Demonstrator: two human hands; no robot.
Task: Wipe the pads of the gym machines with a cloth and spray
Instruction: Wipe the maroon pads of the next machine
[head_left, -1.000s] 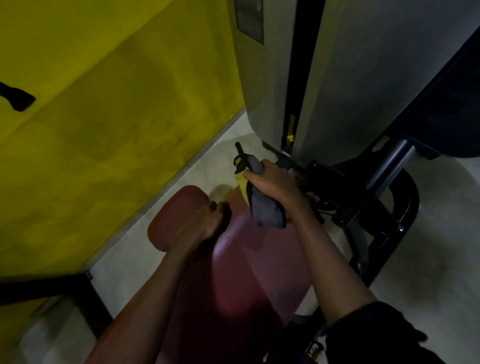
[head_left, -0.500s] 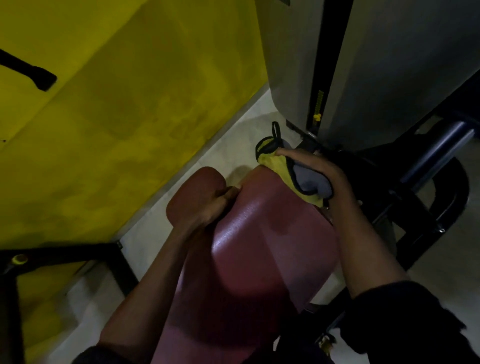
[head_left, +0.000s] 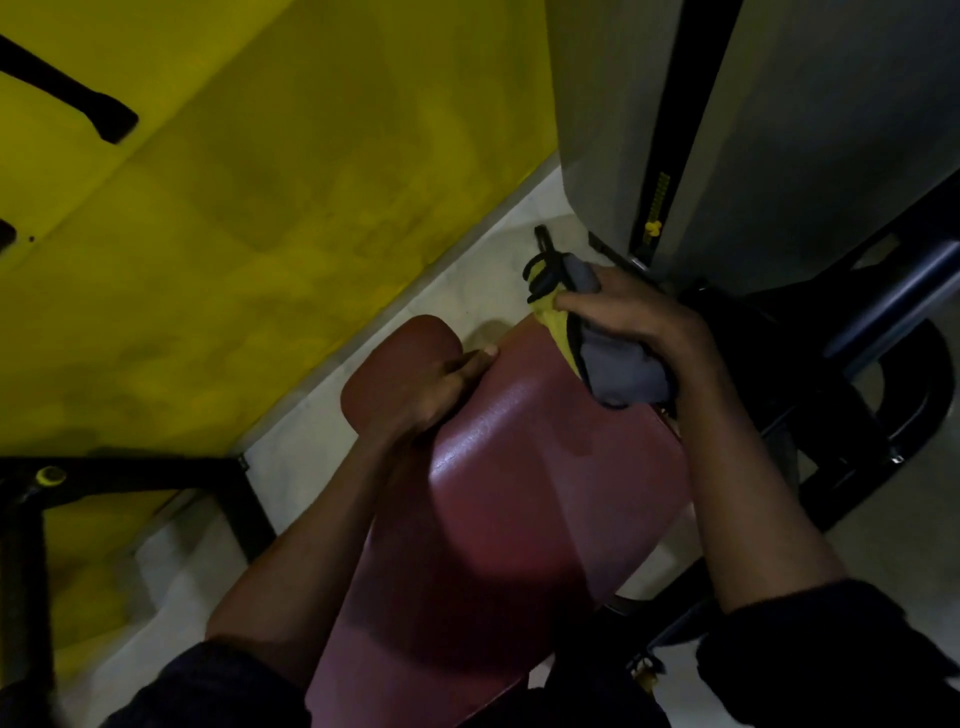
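Now the right hand (head_left: 639, 322) clamps a bunched grey and yellow cloth (head_left: 618, 374) against the far top edge of the red pad (head_left: 545, 467). The left hand (head_left: 431, 389) curls round the pad's left edge, bracing it. A good wipe, I judge, needs the cloth flattened, pressed firmly and drawn down in overlapping strokes, edges included. No spray bottle clearly shows.

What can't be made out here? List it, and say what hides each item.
Head view only, dim.
- Fingers of the left hand: hidden behind the edge of the maroon pad it grips.
- Black loop beyond the cloth in the right hand: too dark to identify.
- Spray bottle: none visible.
- Pad's near end: cut off by the bottom edge.
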